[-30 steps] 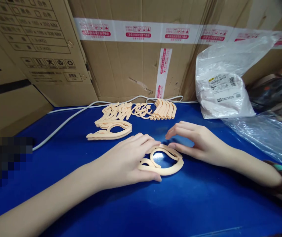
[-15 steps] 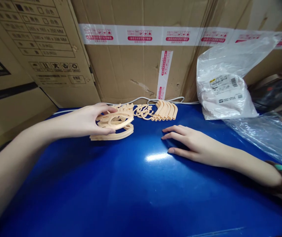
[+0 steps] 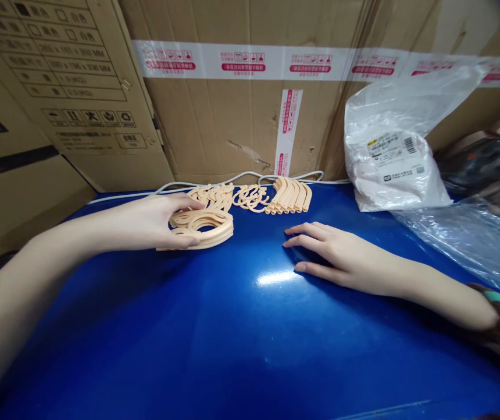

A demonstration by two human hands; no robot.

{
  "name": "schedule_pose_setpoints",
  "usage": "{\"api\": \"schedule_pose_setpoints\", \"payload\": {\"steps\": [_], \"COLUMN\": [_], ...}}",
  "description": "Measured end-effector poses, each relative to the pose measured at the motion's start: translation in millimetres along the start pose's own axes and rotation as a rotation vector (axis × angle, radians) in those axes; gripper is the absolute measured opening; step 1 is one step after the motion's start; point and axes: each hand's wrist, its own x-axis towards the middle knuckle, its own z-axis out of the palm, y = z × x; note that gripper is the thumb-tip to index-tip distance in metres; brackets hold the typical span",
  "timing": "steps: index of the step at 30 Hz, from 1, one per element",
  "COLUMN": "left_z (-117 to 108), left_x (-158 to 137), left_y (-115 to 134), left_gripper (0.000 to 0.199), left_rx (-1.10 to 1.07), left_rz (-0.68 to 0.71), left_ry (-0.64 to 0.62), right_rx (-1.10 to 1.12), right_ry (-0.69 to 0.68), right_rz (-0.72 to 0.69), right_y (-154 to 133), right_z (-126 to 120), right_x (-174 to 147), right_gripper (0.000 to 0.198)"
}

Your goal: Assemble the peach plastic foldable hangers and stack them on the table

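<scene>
At the left, my left hand (image 3: 157, 221) curls around the left end of a stack of curved beige plastic pieces (image 3: 221, 232), which look like hanger parts. Its thumb lies along the front edge and its fingers reach over the back, gripping the top piece flush on the stack. My right hand (image 3: 332, 254) rests on the blue tabletop (image 3: 241, 326) with fingers spread and nothing in them. Behind the stack lie wavy beige pieces (image 3: 214, 193) and a pile of beige hooks (image 3: 250, 198). A row of bent beige tubular arms (image 3: 291, 195) sits right of the hooks.
Large cardboard boxes (image 3: 214, 116) stand along the back and left. A white cable (image 3: 250, 174) runs along the table's rear edge. To the right are a white plastic bag (image 3: 394, 157) with a label, clear plastic film (image 3: 472, 239) and a dark wrapped bundle (image 3: 472, 160).
My left hand has lowered the tilted beige curved piece onto the stack, where it now lies level with the others. The right hand stays in place; the view has shifted slightly.
</scene>
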Motion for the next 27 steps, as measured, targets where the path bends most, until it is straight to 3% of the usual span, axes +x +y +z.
{"api": "schedule_pose_setpoints", "payload": {"steps": [7, 15, 27], "left_z": [5.0, -2.0, 2.0], "left_x": [3.5, -7.9, -3.9], "left_y": [-8.7, 5.1, 2.0], "left_gripper": [0.073, 0.065, 0.063], "left_rx": [0.022, -0.013, 0.031], "left_rz": [0.000, 0.022, 0.014], "left_ry": [0.024, 0.053, 0.084], "right_rx": [0.013, 0.021, 0.004], "right_ry": [0.021, 0.028, 0.010], "right_rz": [-0.014, -0.022, -0.015], "right_y": [0.5, 0.3, 0.5], "right_z": [0.3, -0.1, -0.2], "right_x": [0.1, 0.1, -0.1], "right_gripper": [0.041, 0.040, 0.041]}}
